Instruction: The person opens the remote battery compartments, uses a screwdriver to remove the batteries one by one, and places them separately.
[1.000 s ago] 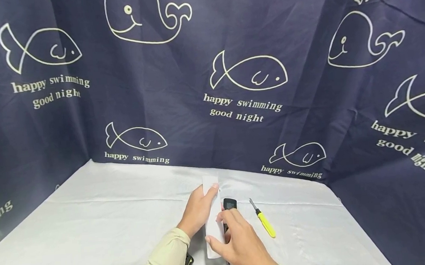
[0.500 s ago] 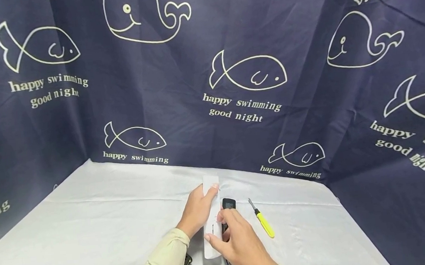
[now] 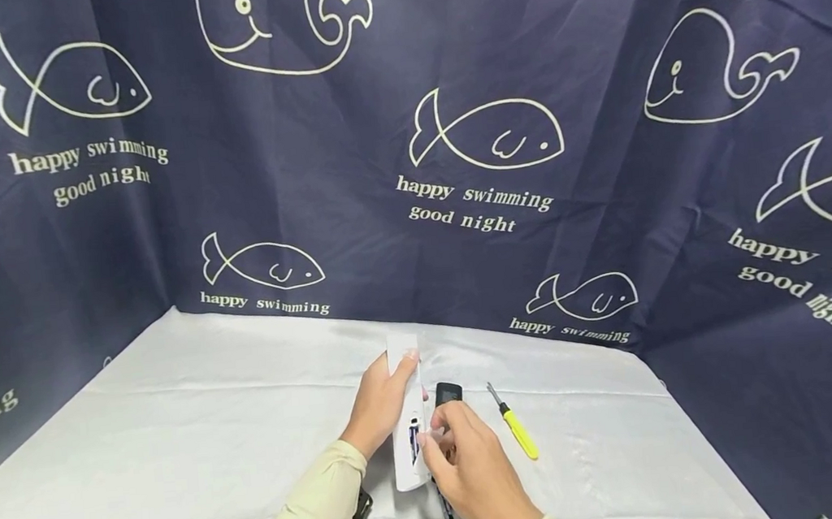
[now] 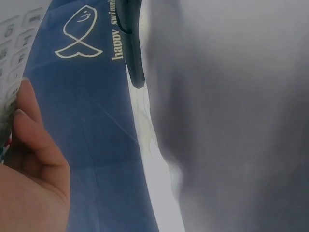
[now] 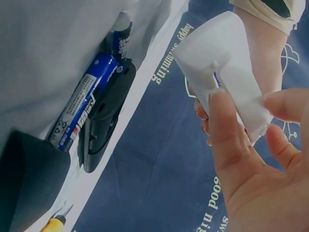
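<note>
My left hand (image 3: 383, 396) grips a white remote control (image 3: 408, 476) along its upper part, back side up. Low on that back, an open battery compartment (image 3: 414, 443) shows something dark blue inside. Rows of keys on the remote's front (image 4: 17, 41) appear in the left wrist view beside the left fingers. Close against the remote, my right hand (image 3: 472, 467) pinches its white battery cover (image 5: 244, 94) between thumb and finger. The cover stands tilted off the back, with a bit of blue visible in the gap in the right wrist view.
A black remote control (image 3: 448, 393) lies on the white cloth (image 3: 254, 435) behind the right hand. Blue batteries (image 5: 84, 99) lie beside it in the right wrist view. Farther right is a yellow-handled screwdriver (image 3: 519, 430). A small black object (image 3: 362, 508) shows by the left sleeve.
The battery cover has come away from the remote's back, baring the compartment. My right hand has shifted slightly right with the cover; the left hand still holds the remote.
</note>
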Demonstrator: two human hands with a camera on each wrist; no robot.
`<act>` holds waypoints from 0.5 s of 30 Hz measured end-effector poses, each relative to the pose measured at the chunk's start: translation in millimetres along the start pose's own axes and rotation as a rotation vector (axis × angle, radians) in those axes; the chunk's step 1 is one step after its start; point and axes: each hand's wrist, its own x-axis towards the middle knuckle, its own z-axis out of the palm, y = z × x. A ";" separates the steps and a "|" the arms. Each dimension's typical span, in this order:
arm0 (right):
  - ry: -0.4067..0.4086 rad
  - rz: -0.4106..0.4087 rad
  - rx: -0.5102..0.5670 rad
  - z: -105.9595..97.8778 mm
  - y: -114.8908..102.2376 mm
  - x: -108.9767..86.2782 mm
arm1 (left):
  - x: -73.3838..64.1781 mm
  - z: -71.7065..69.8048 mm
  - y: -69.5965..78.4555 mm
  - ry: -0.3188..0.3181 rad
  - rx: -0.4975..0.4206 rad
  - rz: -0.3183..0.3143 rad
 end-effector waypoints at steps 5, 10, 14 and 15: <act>-0.010 0.013 -0.068 -2.9 0.3 1.0 | 1.6 -0.8 0.0 0.000 -0.009 -0.009; -0.017 0.014 -0.086 -4.8 3.3 1.8 | 3.7 -3.8 -2.0 0.009 -0.024 -0.012; 0.003 0.026 -0.062 -6.7 5.2 3.4 | 4.2 -7.0 1.0 0.022 -0.049 -0.010; 0.015 0.027 -0.056 -7.1 5.5 3.7 | 4.4 -7.8 1.5 0.025 -0.054 -0.010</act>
